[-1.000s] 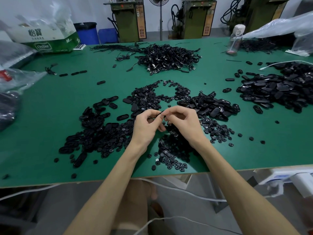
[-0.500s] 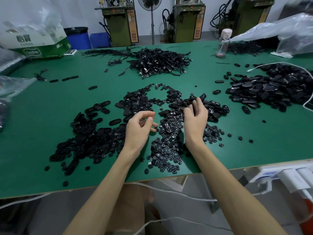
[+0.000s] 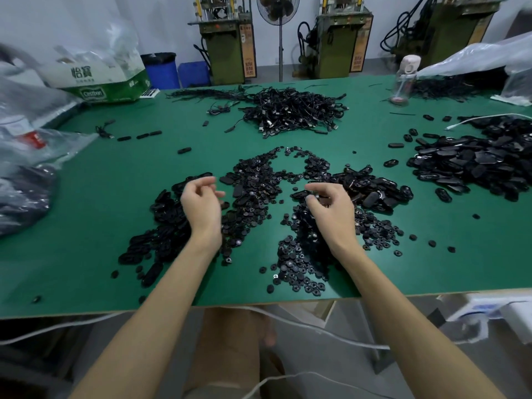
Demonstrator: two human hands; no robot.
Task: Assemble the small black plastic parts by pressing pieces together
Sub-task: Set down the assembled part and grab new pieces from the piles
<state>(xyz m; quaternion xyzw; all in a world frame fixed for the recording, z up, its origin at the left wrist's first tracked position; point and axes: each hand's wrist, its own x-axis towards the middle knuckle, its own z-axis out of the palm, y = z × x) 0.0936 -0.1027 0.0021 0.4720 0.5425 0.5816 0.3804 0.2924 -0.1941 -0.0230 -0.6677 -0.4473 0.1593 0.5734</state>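
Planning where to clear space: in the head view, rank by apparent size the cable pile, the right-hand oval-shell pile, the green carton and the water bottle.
1. cable pile and oval-shell pile: alike, the latter cut off by the frame.
2. green carton.
3. water bottle.

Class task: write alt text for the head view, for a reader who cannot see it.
Two bare hands hover over heaps of small black plastic parts on a green table: the left hand loosely curled, the right hand with fingertips down among the parts. A tangle of black cables lies behind.
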